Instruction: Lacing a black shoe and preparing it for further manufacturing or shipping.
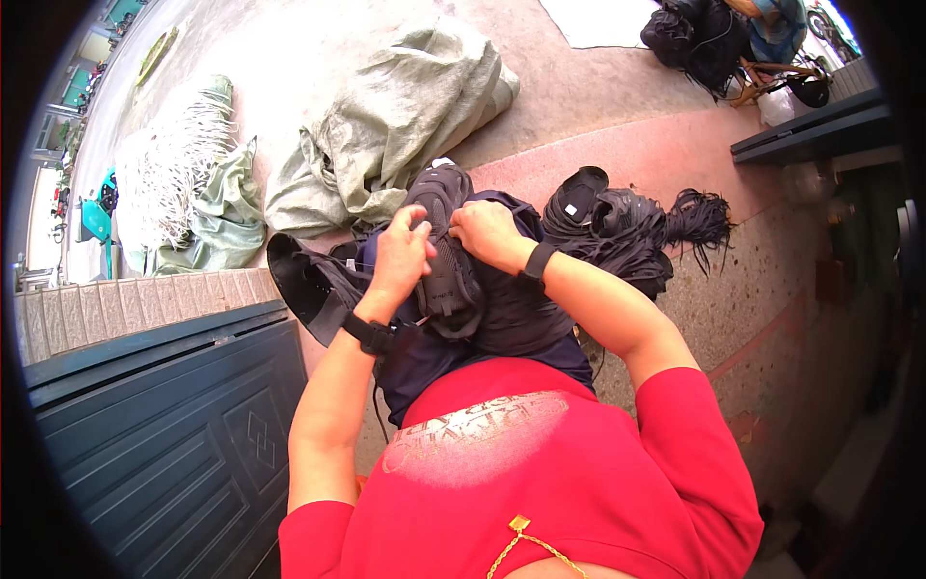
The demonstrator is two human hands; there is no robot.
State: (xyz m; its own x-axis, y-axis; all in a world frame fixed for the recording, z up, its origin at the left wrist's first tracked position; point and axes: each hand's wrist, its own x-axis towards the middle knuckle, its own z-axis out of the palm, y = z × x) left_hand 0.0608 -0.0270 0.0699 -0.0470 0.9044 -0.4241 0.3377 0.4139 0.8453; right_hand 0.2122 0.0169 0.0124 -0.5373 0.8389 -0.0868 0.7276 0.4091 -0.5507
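A black shoe upper with eyelets lies lengthwise across my lap, its rounded end towards me. Above its left side is my left hand, its fingers bent and somewhat apart, with nothing visible in them. My right hand is closed in a pinch at the upper's right edge. Whatever sits between those fingertips is too small to make out. Just right of my knees, more black uppers are heaped together, with a bundle of black laces beside them. Another black upper rests by my left leg.
Ahead lies a large grey-green woven sack. White laces spread over a smaller green sack at the left. A blue panelled door stands close on my left. Black bags are at the far right.
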